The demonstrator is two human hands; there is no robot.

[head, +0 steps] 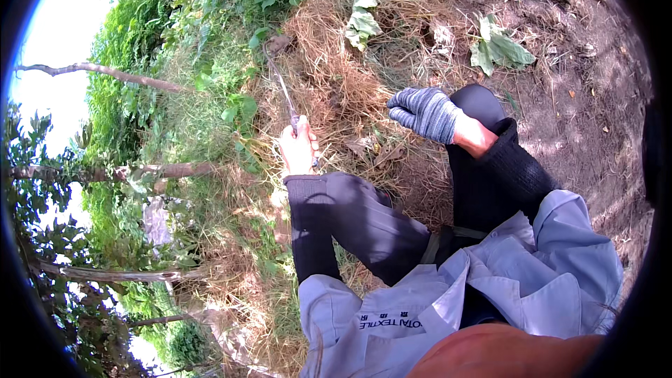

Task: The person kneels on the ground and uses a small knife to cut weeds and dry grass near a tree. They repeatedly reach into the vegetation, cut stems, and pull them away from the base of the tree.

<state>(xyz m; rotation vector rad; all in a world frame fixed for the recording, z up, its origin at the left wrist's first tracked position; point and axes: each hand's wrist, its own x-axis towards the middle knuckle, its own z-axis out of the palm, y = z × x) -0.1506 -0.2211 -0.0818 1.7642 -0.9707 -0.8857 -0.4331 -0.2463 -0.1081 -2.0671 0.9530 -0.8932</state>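
My bare left hand [298, 148] is closed around the handle of a sickle [283, 86], thumb along the top. Its thin, curved metal blade points away from me over dry grass and low green plants, with its far end by a brown clod or leaf. My right hand [426, 114] wears a grey striped knit glove and is beside my right knee [475, 102]. The gloved fingers are curled towards the dry grass [352, 81]. Whether they grip any stalks is unclear.
Wilted broad leaves [501, 48] lie on bare brown soil [583, 115] to the right. Thin tree trunks [163, 170] and green bushes [126, 26] stand to the left. A pale sheet-like thing [157, 220] shows among them. My bent left leg [367, 215] is below the left hand.
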